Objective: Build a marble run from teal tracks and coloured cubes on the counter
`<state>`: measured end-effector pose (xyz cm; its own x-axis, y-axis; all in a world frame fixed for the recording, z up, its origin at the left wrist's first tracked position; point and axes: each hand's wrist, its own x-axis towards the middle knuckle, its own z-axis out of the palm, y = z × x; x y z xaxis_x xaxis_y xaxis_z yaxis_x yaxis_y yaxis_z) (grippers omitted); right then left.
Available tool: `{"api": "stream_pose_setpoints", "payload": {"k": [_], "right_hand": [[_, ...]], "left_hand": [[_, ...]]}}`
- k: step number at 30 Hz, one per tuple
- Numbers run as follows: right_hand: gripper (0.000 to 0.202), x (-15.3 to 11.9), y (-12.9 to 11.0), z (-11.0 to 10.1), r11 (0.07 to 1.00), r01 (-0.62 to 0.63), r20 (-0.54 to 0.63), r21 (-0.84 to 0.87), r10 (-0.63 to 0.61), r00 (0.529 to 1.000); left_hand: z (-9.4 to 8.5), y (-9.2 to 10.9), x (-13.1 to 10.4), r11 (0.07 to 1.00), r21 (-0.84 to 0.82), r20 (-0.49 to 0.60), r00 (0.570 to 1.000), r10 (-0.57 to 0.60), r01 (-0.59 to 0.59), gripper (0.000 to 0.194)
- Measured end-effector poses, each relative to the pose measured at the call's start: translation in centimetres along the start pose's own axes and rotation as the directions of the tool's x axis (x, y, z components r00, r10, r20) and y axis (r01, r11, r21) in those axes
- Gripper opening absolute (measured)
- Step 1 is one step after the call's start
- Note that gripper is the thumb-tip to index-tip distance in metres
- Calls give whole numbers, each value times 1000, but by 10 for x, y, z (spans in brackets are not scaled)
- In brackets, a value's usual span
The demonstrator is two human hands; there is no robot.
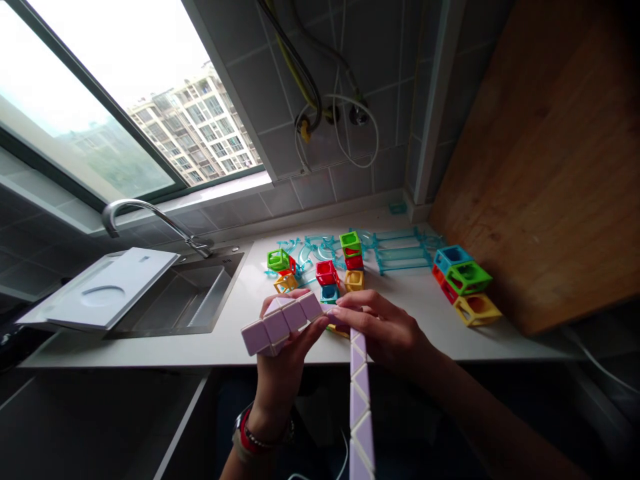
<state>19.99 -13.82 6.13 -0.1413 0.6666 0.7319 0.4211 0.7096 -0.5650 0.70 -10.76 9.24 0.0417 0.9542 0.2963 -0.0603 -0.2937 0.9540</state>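
Both hands hold a lilac twist snake puzzle with pale seams, just over the counter's front edge. My left hand is closed around its folded, stepped end, the thumb along the near side. The fingers of my right hand pinch the puzzle near its bend. From there the straight part, a row of triangular wedges, hangs down toward the bottom of the view. Just behind my hands stand a red open cube block, a blue cube block and a yellow cube block. A bracelet and a watch-like band circle my left wrist.
Clear blue plastic track pieces lie along the back of the white counter. More cube blocks are stacked at the right by a wooden board. At left are a sink, a faucet and a white panel.
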Motion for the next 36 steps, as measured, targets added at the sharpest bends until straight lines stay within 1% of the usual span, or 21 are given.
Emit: {"api": "stream_pose_setpoints", "payload": {"k": [2, 4, 9, 11, 12, 13, 14, 15, 16, 17, 18, 20, 21, 22, 23, 24, 25, 27, 29, 31, 36], "right_hand": [[48, 1, 0, -8, 998, 25, 70, -60, -21, 997], [45, 4, -3, -14, 993, 63, 104, -103, -53, 993], [42, 8, -8, -20, 986, 142, 190, -88, -123, 974], [45, 8, -7, -17, 989, 135, 167, -60, -124, 978], [46, 8, -6, -15, 995, 97, 120, -28, -93, 988], [47, 8, -6, -12, 999, 26, 52, 21, -27, 998], [46, 8, -6, -9, 993, -73, -22, 90, 76, 997], [42, 9, -6, -7, 965, -186, -78, 185, 204, 976], [35, 9, -6, -4, 906, -300, -90, 300, 340, 936], [29, 10, -8, -2, 815, -402, -46, 417, 461, 886], [28, 11, -10, 0, 704, -485, 42, 518, 545, 837], [35, 13, -16, 4, 501, -593, 260, 630, 583, 769], [38, 14, -19, 6, 440, -623, 334, 646, 571, 750], [39, 14, -22, 7, 415, -642, 371, 645, 565, 737], [38, 14, -25, 9, 424, -651, 370, 630, 573, 731], [35, 13, -27, 11, 469, -651, 338, 597, 589, 734], [33, 13, -29, 12, 547, -638, 275, 543, 602, 750], [32, 11, -33, 14, 733, -565, 120, 378, 567, 815], [38, 8, -36, 14, 856, -465, 12, 226, 475, 880], [43, 5, -38, 15, 898, -401, -27, 182, 412, 911], [51, 0, -43, 20, 902, -347, -55, 256, 372, 927]], "left_hand": [[-4, 1, 2, 1000, -5, 42, 999, -5, 6, 47], [-7, 0, 3, 1000, -17, 64, 998, -16, 17, 48], [-7, 0, 4, 993, -52, 110, 989, -100, 106, 47], [-8, 1, 7, 988, -58, 134, 982, -136, 145, 48], [-9, 2, 9, 987, -57, 132, 981, -139, 148, 49], [-9, 2, 11, 989, -51, 119, 984, -129, 136, 49], [-10, 3, 13, 993, -38, 94, 990, -105, 109, 50], [-11, 3, 15, 997, -23, 64, 995, -73, 75, 50], [-12, 3, 16, 999, -7, 33, 999, -39, 39, 50], [-12, 3, 16, 1000, 10, 3, 1000, 0, 0, 49], [-12, 2, 16, 999, 31, -25, 999, 44, -43, 49], [-10, 2, 15, 991, 64, -62, 990, 124, -120, 49], [-9, 3, 14, 987, 73, -63, 987, 150, -145, 49], [-8, 3, 12, 984, 76, -59, 985, 165, -160, 50], [-7, 3, 11, 983, 75, -50, 984, 170, -166, 50], [-6, 4, 10, 984, 70, -37, 985, 167, -164, 50], [-5, 4, 10, 985, 64, -25, 987, 161, -159, 49], [-5, 2, 9, 988, 42, -9, 989, 147, -147, 48], [-6, 0, 9, 993, -7, 4, 993, 114, -114, 49], [-7, -3, 9, 995, -71, 7, 997, 77, -77, 51], [-11, -6, 6, 977, -211, 32, 999, -16, 22, 50]]}}
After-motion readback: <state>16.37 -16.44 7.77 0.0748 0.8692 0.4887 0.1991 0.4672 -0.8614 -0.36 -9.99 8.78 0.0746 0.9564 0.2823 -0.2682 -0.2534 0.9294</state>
